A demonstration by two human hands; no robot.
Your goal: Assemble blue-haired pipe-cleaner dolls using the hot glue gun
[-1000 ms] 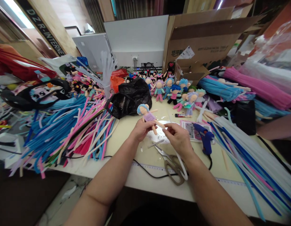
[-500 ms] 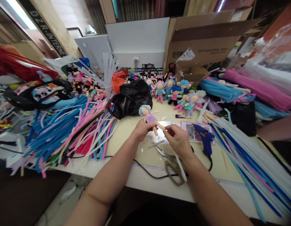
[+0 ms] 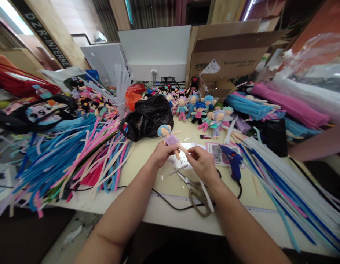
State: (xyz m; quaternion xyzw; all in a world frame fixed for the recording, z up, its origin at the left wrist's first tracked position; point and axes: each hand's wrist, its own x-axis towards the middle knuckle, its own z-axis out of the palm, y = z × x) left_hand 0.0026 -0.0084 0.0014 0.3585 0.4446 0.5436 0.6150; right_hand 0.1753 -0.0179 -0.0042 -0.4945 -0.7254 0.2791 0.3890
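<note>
My left hand is closed around the body of a small fuzzy doll with blue hair, a purple top and pale limbs. Pinched between the fingertips of my right hand is the end of one of the doll's legs. A white pipe-cleaner-like strip runs out from below the right hand; whether the hand holds it cannot be made out. Scissors with olive-brown handles lie on the table beneath that hand. To the right rests a blue hot glue gun on a printed card.
Bundles of coloured pipe cleaners cover the left side, and white and blue ones the right. Behind the hands sit a black plastic bag and several finished dolls. A black cable crosses the front. A cardboard box stands at the back.
The whole view has shifted slightly, so the scene sits further left. Both hands keep the same hold on the doll and its leg.
</note>
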